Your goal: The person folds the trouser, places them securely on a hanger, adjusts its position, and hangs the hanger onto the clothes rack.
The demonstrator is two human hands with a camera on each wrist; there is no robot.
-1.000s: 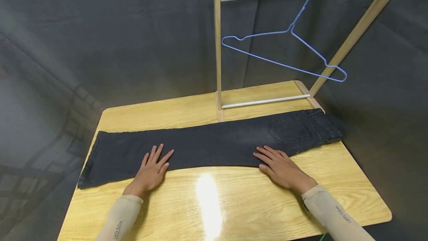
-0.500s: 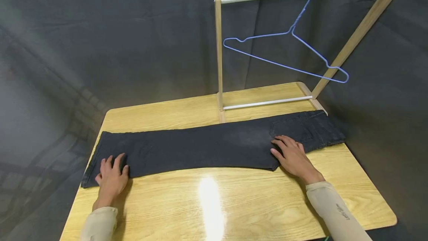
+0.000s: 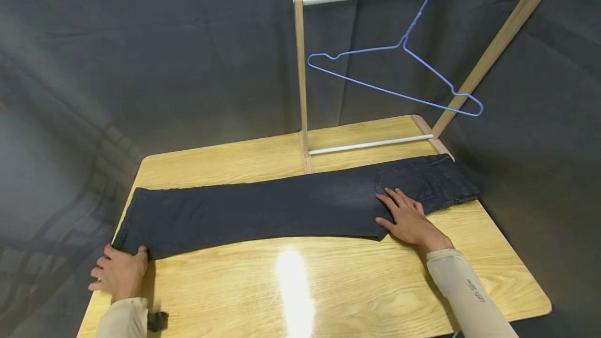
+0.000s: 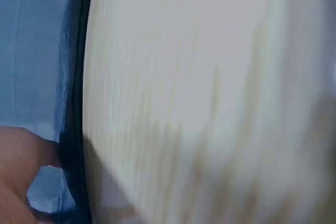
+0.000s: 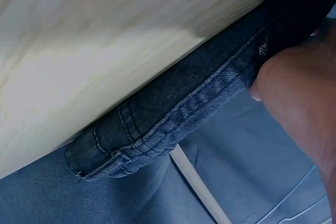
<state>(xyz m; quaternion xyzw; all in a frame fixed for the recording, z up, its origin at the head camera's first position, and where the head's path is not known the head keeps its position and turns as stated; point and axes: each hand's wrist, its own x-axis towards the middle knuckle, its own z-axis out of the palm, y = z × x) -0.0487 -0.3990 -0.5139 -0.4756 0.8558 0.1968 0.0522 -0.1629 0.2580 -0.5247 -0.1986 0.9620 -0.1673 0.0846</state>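
A pair of black jeans (image 3: pixel 263 207) lies folded lengthwise across the table, hem at the left and waistband at the right. At the hem's near corner is my left hand (image 3: pixel 119 273), its thumb and forefinger spread apart against the cloth. That hand's thumb (image 4: pixel 31 153) touches the edge of the jeans in the left wrist view. My right hand (image 3: pixel 410 223) rests palm down on the near edge, below the back pocket (image 3: pixel 404 180), with its fingers stretched out. The near edge bends slightly beside it. In the right wrist view the waistband end (image 5: pixel 105 150) shows past this hand.
A wooden rack (image 3: pixel 302 77) with white rods stands at the table's back right. From its top rod hangs a blue wire hanger (image 3: pixel 404 46). Grey cloth (image 3: pixel 188 67) surrounds the table (image 3: pixel 220 296). A small black object (image 3: pixel 157 321) shows beside the left sleeve.
My left hand has slid left from the middle of the leg to the hem corner. My right hand moved slightly right toward the pocket, and the near edge of the jeans bent there.
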